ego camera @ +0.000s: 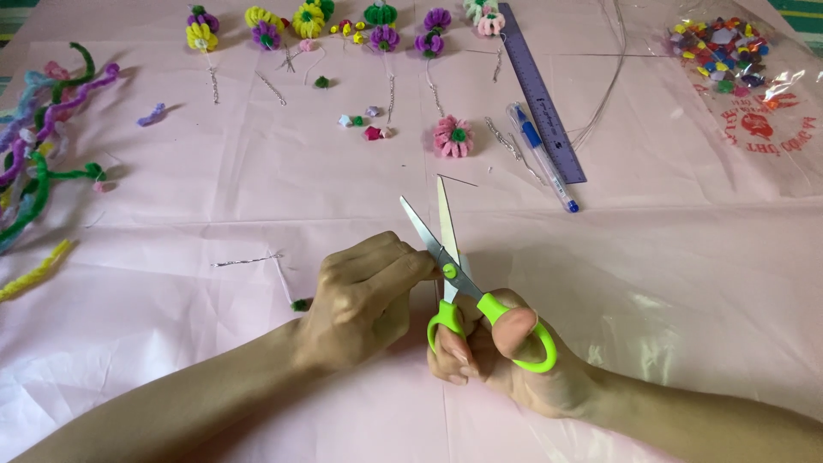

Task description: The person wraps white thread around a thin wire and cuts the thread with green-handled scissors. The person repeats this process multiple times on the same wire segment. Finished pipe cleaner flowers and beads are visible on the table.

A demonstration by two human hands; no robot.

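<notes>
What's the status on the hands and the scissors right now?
Right hand grips green-handled scissors, blades open. Left hand pinched at the blades; what it holds is too small to tell. Pink pompom flower and ruler lie apart, beyond.

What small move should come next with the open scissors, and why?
Probably close the scissors: the right hand holds the blades open, and the left hand pinches something small right at the pivot. What it pinches is too small to tell.
</notes>
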